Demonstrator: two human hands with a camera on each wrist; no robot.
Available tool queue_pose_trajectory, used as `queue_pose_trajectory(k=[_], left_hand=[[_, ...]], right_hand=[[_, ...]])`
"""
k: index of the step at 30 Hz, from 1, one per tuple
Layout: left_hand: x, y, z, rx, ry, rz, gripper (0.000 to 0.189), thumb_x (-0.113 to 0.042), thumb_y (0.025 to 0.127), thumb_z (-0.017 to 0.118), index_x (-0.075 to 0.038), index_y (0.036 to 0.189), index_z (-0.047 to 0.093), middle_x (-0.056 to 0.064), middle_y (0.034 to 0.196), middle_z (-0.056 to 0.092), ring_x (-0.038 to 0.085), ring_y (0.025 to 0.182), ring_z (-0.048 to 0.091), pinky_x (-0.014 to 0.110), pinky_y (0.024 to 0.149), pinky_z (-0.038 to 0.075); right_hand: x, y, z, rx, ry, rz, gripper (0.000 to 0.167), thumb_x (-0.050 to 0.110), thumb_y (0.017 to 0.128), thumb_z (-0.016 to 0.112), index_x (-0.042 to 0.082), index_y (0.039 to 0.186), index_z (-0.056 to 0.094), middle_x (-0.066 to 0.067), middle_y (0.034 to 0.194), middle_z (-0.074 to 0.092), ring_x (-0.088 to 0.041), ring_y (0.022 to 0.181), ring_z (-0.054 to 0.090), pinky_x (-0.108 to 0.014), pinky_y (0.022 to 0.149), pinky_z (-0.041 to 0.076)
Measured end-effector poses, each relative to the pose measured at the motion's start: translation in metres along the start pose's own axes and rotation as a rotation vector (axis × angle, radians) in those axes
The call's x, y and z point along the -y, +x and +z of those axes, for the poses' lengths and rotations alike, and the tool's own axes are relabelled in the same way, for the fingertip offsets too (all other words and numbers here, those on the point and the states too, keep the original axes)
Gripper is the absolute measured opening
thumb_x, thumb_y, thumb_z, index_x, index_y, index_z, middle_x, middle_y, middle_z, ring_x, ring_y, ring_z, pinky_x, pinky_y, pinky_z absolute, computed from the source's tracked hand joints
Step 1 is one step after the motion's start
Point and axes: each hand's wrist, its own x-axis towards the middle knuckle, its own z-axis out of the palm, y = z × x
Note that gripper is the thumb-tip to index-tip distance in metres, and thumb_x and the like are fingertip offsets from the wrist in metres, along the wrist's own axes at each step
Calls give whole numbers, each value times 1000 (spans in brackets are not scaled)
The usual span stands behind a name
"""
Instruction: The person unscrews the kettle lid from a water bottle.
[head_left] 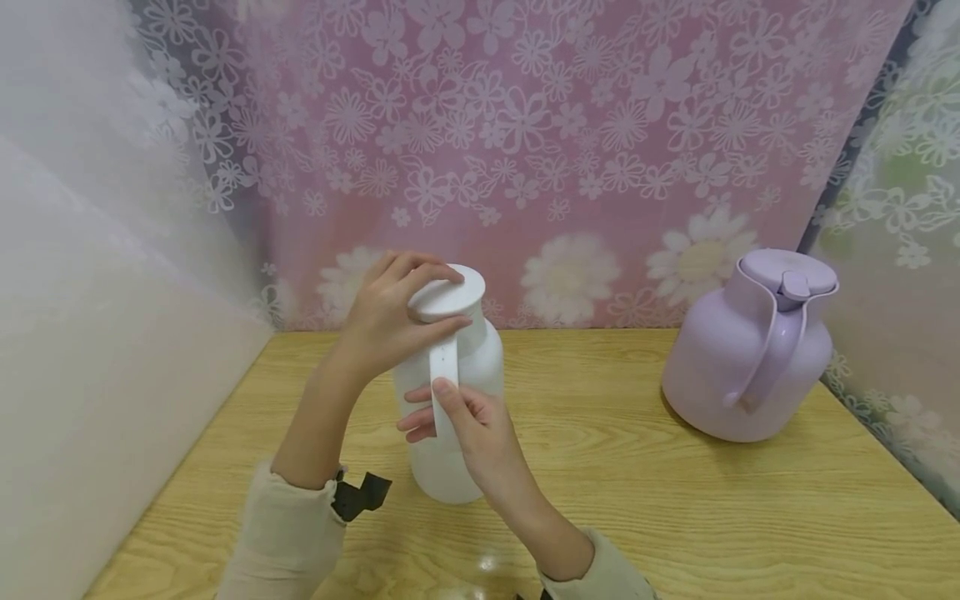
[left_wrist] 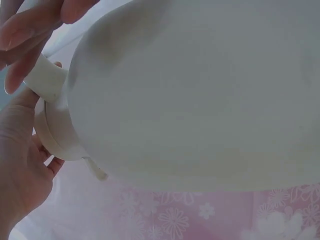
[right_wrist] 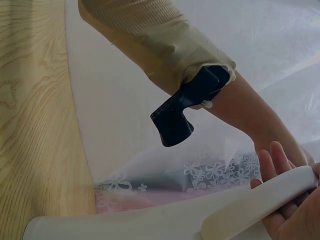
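A white vacuum jug (head_left: 446, 473) stands on the table, its handle toward me. My left hand (head_left: 381, 321) grips the round lid (head_left: 467, 290), fingers over the top and far edge, thumb along the near side. Lower down, my right hand (head_left: 486, 429) holds the handle (head_left: 444, 362), thumb in front and fingers passing behind it. In the left wrist view the jug's pale body (left_wrist: 200, 100) fills most of the frame. Around the handle (right_wrist: 265, 200) in the right wrist view, the fingers of my right hand (right_wrist: 300, 220) show at the corner.
A lilac vacuum jug (head_left: 742, 358) with a lever on its lid stands at the right of the wood-grain table (head_left: 600, 500). Flowered pink sheeting (head_left: 525, 125) hangs behind the table. Pale sheeting (head_left: 112, 333) closes the left side. A black wrist mount (right_wrist: 185, 105) juts from my left sleeve.
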Motion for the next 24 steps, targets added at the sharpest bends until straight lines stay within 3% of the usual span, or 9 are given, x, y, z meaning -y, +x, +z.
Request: queue_pose_trajectory(k=[4,10,13,17,24], left_hand=[[-1,1,-1,6,4,15,39,-30,70,80,-13,101,64,4,107,57,20,99,46,40,81,40],[6,-9,-5,81,-207,-18,37,-14,78,74,-12,112,60,0,121,52,17,112,43,39,85,41],[8,-11,-7,100,-264,-30,39,-10,78,73,-12,115,59,1,125,50,18,115,44,40,86,41],[7,-10,-6,82,-222,-20,39,-12,77,75,-11,113,60,2,122,52,19,113,46,40,84,43],[1,-3,-3,31,-56,-36,40,-28,71,80,-14,105,64,2,112,56,19,101,46,39,79,43]], right_hand=[[0,0,0,-1,-1,0,43,30,99,40,-6,103,63,-20,84,66,-31,76,65,-44,78,49],[-2,1,0,2,-4,-16,42,28,100,40,-8,102,63,-21,83,66,-32,75,65,-45,76,49],[-1,0,0,3,-14,-15,42,28,100,39,-7,102,63,-21,83,66,-31,75,65,-44,76,49],[1,0,0,-2,-22,-10,42,29,100,40,-6,102,63,-20,83,67,-30,75,65,-42,77,50],[1,0,0,-5,-13,10,42,30,99,40,-5,103,63,-19,84,67,-30,76,65,-42,78,49]])
